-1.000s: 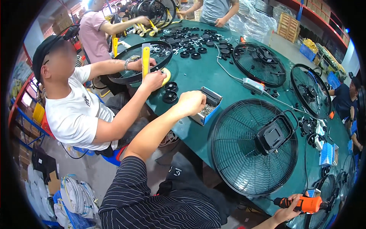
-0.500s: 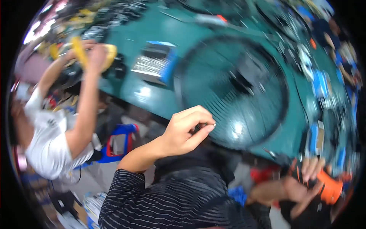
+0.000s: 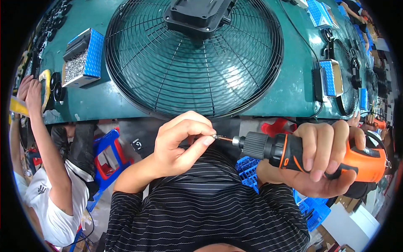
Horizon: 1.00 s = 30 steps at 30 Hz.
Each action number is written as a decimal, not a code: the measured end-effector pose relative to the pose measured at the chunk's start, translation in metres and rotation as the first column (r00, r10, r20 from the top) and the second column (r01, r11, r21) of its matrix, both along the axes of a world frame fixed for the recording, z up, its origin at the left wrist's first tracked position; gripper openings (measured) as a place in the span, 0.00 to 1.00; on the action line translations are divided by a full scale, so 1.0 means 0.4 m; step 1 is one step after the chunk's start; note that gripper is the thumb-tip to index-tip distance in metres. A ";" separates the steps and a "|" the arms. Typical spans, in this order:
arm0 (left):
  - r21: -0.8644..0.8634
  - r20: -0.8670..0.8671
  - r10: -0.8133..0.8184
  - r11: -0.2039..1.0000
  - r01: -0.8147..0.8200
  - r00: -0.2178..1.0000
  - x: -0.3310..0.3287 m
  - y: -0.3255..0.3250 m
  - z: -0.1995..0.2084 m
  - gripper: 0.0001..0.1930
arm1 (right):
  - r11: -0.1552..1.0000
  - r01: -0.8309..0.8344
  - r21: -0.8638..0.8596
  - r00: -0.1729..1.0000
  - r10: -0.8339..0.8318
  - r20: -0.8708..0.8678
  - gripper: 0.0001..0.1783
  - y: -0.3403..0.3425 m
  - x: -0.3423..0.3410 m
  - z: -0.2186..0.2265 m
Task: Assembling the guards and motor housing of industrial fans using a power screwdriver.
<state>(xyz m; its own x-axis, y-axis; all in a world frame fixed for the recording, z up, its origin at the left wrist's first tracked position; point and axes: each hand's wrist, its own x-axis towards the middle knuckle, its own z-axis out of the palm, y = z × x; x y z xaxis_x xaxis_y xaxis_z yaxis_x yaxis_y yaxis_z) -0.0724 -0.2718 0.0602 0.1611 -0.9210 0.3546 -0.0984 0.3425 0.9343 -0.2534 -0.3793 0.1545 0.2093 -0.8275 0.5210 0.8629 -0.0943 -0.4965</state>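
Observation:
My left hand (image 3: pixel 180 145) is closed in a pinch, thumb against forefinger, on a small metal screw (image 3: pixel 214 136). The bit of a cordless drill (image 3: pixel 273 149), black with an orange body, meets the screw's end. My right hand (image 3: pixel 325 157) is wrapped round the drill, which lies level and points left toward my left fingertips. Both hands are in front of the table edge, above my lap. Just beyond them a round black wire fan grille (image 3: pixel 184 80) lies on the table, with a black motor housing (image 3: pixel 195 14) at its centre.
A blue box (image 3: pixel 93 63) of loose screws stands left of the grille on the green table (image 3: pixel 126 110). Another blue box (image 3: pixel 329 77) and more grilles (image 3: pixel 347 84) are to the right. At the left, a co-worker's hands (image 3: pixel 31 92) are near a yellow strip.
The drill, low at the right before, is now raised level with its bit at my left fingertips. The view has shifted, so the grille appears farther up and left.

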 end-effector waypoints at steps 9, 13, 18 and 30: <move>0.027 0.137 -0.062 0.998 0.059 0.989 0.001 0.000 0.012 0.08 | 0.993 -0.103 -0.055 0.993 0.099 -0.066 0.25 -0.026 -0.024 -0.023; 0.082 0.109 -0.162 0.985 0.153 0.981 -0.010 0.003 0.005 0.07 | 0.968 -0.218 -0.124 0.972 0.205 -0.111 0.23 -0.037 -0.047 -0.037; -0.067 0.501 0.076 0.997 -0.049 0.862 -0.040 0.001 0.009 0.13 | 0.960 -0.254 -0.115 0.958 0.233 -0.169 0.24 -0.037 -0.074 -0.050; -0.299 0.825 0.448 0.863 -0.406 0.344 -0.085 -0.071 -0.013 0.16 | 0.905 -0.148 -0.398 0.935 -0.003 -0.354 0.27 -0.054 -0.056 -0.086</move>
